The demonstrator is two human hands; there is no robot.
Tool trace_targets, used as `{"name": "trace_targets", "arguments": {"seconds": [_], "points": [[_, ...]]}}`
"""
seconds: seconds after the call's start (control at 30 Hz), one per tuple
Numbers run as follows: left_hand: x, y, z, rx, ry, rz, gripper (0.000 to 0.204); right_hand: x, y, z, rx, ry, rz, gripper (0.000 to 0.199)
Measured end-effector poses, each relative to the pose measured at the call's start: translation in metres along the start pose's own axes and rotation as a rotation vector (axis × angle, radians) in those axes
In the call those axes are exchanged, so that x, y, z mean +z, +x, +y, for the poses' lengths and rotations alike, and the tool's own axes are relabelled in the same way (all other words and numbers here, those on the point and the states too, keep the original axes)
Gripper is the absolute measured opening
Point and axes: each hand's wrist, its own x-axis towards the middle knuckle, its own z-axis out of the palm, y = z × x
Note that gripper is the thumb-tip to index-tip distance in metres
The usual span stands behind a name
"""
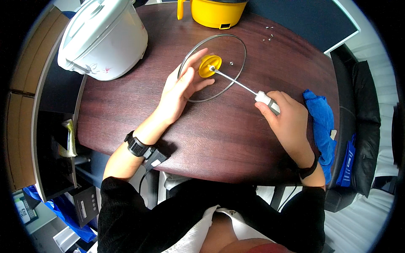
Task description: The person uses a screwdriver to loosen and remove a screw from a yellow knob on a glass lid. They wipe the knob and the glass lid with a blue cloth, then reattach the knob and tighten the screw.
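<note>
A round transparent lid with a thin metal rim [246, 52] is tilted up above the table, its yellow knob [206, 69] near the middle. My left hand [179, 86] holds it, with the fingers curved around the knob's side. In my right hand [291, 120] is a screwdriver [267, 102] with a white and grey handle, gripped between thumb and fingers. Its long metal shaft slants up to the left, and the tip meets the knob's centre. A small metal piece [231, 63] shows within the lid's outline; whether it lies on the lid or the table I cannot tell.
A white rice cooker [105, 46] stands at the far left, and a yellow pot [217, 12] at the back. Several small screws [271, 35] lie at the back right of the dark wooden table [202, 143]. A blue cloth [320, 126] drapes over the right edge.
</note>
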Motion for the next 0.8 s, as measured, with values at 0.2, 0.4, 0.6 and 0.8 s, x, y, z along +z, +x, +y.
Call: {"name": "trace_targets", "arguments": {"seconds": [0.2, 0.4, 0.6, 0.8], "points": [[-0.006, 0.002, -0.003, 0.018, -0.049, 0.02, 0.069, -0.008, 0.001, 0.005, 0.4, 0.478, -0.498, 0.038], [-0.004, 0.003, -0.002, 0.009, -0.063, 0.021, 0.068, 0.011, -0.003, 0.012, 0.616, 1.098, -0.783, 0.052], [-0.004, 0.001, -0.003, 0.004, -0.039, 0.044, 0.067, 0.016, -0.004, 0.01, 0.636, 1.216, -0.843, 0.054], [-0.004, 0.0, -0.003, -0.003, -0.027, 0.045, 0.061, 0.014, -0.006, 0.008, 0.65, 1.19, -0.834, 0.054]]}}
